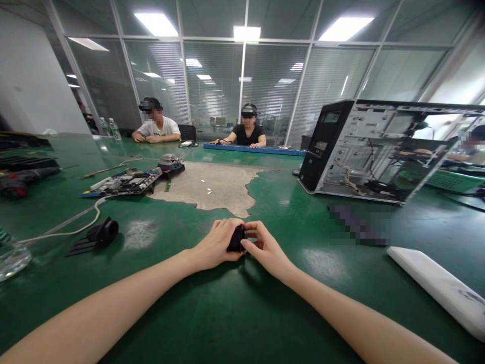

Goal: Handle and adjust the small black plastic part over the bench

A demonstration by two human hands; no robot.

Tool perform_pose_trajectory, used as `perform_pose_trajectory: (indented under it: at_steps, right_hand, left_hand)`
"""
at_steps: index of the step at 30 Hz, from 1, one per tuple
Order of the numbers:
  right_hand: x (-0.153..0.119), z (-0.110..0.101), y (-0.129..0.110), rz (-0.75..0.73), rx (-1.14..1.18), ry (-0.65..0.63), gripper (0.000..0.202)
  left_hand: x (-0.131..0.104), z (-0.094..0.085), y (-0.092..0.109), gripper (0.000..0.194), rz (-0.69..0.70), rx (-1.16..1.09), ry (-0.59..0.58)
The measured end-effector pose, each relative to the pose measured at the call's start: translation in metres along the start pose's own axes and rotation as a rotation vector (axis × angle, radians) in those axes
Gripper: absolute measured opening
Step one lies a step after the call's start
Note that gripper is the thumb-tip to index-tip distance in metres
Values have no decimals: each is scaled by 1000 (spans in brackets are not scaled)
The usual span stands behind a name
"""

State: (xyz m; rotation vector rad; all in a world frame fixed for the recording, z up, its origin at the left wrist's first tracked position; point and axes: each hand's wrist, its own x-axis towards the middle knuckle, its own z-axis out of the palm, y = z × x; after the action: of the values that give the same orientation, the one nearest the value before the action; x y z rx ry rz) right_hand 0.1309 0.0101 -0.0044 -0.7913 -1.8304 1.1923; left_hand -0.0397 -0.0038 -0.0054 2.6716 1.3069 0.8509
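Note:
Just above the green tabletop (pixel 227 308), near the middle of the view, both hands meet at a small black boxy part (pixel 236 239). My left hand (pixel 216 243) is wrapped round it from the left, fingers over its top and thumb along its lower side. From the right, my right hand (pixel 265 248) closes on the part's right edge with thumb and fingertips. What kind of part it is I cannot make out, since the fingers cover much of it.
An open computer case (pixel 322 146) stands at the right, with a white power bank-like block (pixel 435 285) nearer me. To the left lie a circuit board (pixel 129 183), a black coiled strap (pixel 104 231) and a clear bottle (pixel 13 258). Two people (pixel 248 132) sit across the table.

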Motion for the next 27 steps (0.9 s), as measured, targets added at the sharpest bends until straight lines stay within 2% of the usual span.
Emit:
perform_pose_trajectory:
  at_steps: [4, 12, 21, 27]
  right_hand:
    - [1, 0, -1, 66, 11, -38, 26]
    - [-1, 0, 0, -66, -61, 17, 16]
    - [0, -1, 0, 31, -3, -28, 24]
    - [-2, 0, -1, -85, -83, 28, 17]
  left_hand:
    - [0, 0, 0, 58, 3, 7, 0]
    - [0, -2, 2, 56, 0, -3, 2]
    - [0, -2, 2, 56, -4, -7, 3]
    - [0, -3, 3, 58, 6, -5, 8]
